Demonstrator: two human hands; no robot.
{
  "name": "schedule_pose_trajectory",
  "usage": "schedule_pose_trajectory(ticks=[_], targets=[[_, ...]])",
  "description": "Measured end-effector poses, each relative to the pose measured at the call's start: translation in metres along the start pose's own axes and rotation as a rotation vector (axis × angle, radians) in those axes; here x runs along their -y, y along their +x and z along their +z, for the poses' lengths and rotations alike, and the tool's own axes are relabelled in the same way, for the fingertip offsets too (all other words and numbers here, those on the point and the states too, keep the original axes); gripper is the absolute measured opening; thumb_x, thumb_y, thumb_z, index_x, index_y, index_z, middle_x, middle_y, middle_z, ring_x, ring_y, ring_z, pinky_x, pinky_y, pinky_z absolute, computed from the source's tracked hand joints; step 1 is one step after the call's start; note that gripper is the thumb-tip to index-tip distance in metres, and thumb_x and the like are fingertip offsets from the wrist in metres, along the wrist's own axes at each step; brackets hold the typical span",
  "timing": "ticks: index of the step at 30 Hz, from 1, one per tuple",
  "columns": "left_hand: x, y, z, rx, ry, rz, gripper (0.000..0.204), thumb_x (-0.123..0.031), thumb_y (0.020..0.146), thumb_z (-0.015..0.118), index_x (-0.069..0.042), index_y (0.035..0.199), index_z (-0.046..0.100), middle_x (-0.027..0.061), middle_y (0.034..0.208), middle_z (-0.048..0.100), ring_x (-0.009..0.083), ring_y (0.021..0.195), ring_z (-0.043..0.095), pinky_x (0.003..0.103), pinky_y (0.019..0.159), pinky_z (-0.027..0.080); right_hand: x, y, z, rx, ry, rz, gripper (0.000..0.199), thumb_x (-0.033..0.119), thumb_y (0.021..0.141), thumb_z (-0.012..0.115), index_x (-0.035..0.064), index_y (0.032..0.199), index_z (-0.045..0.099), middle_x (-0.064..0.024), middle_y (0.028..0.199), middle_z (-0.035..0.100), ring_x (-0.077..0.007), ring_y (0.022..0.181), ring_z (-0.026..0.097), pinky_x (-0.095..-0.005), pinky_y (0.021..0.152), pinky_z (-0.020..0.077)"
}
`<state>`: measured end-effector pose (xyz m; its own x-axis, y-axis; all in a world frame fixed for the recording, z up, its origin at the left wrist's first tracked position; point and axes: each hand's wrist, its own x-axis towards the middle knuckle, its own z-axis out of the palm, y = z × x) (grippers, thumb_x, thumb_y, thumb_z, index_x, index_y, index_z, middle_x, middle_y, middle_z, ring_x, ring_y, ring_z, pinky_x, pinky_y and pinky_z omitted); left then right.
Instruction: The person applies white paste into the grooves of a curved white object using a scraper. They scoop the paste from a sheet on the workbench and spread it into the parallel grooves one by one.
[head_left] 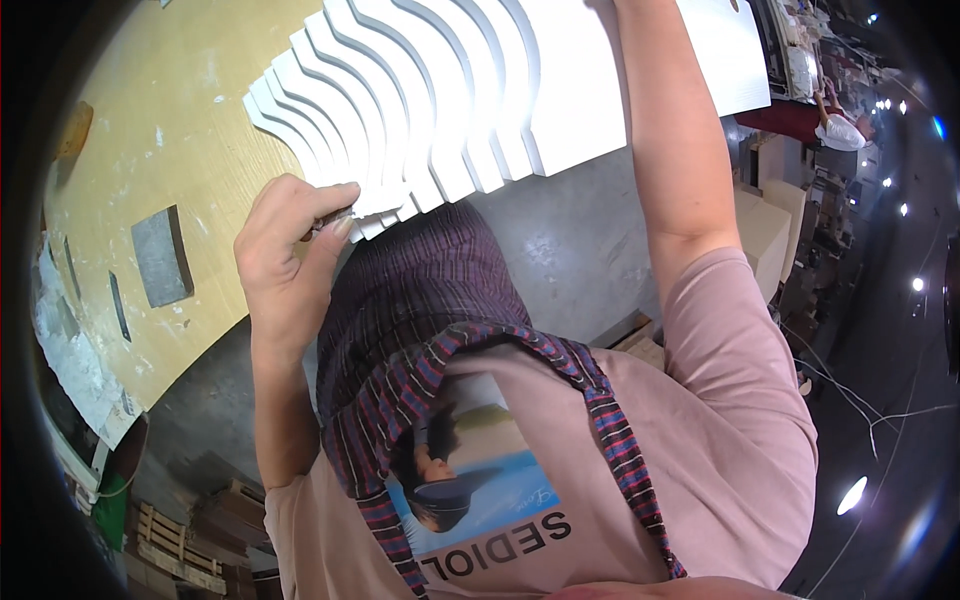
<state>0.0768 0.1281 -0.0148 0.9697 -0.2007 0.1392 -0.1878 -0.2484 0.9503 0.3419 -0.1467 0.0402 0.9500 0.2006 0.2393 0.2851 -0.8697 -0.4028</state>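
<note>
White wavy-edged boards (430, 90) lie overlapped in a stepped stack on the table, their curved edges fanned toward the left. At the near left corner of the stack is my left hand (290, 235), its thumb and fingers pinched together on a small brownish thing. White material shows at the fingertips, against the board ends; what exactly I hold is too small to make out. My right forearm reaches up across the plain white surface on the right, and its hand lies beyond the top edge of the picture.
Left of the stack, a grey block (162, 257) rests on the yellowish wooden table (215, 130), with thin dark strips beside it. A striped apron (430, 260) hangs before me at the table's edge. Wooden pallets (175, 545) stand lower left; another person (843, 132) is far right.
</note>
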Motion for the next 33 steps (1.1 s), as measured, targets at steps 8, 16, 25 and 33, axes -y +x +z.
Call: schedule_pose_trajectory(ticks=[8,16,25,33], targets=[[0.011,-0.022,0.019,-0.114,-0.144,-0.078,0.028,0.012,0.081,0.069,0.002,0.107,0.072,0.0067,0.084,0.059,0.0154,0.076,0.054,0.027,0.068,0.042,-0.002,-0.001,-0.002,-0.006,0.008,-0.033,0.033,0.029,0.082,0.072,-0.0031,0.084,0.075,-0.0229,0.076,0.071,-0.0314,0.076,0.071,-0.0394,0.076,0.0532],[0.026,-0.028,0.032,-0.208,-0.139,-0.051,0.029,0.013,0.081,0.068,0.003,0.108,0.071,0.0071,0.084,0.06,0.0158,0.076,0.056,0.027,0.069,0.044,-0.001,-0.002,-0.003,0.021,0.025,0.003,0.032,0.029,0.082,0.072,-0.0024,0.083,0.075,-0.0206,0.075,0.072,-0.0294,0.076,0.071,-0.0384,0.075,0.0532],[0.024,-0.026,0.03,-0.187,-0.146,0.007,0.029,0.014,0.081,0.068,0.003,0.108,0.071,0.0084,0.084,0.061,0.0168,0.076,0.056,0.027,0.069,0.044,-0.002,-0.002,-0.004,-0.006,0.022,-0.054,0.029,0.026,0.081,0.073,-0.0023,0.082,0.075,-0.018,0.071,0.071,-0.0262,0.071,0.07,-0.0372,0.071,0.0524],[0.023,-0.024,0.029,-0.2,-0.086,-0.017,0.029,0.014,0.08,0.069,0.004,0.107,0.071,0.0091,0.083,0.06,0.0175,0.076,0.056,0.028,0.069,0.045,-0.003,-0.003,-0.005,-0.027,-0.007,-0.066,0.031,0.028,0.081,0.072,-0.0028,0.084,0.075,-0.0209,0.074,0.071,-0.0304,0.074,0.071,-0.0388,0.073,0.0529]])
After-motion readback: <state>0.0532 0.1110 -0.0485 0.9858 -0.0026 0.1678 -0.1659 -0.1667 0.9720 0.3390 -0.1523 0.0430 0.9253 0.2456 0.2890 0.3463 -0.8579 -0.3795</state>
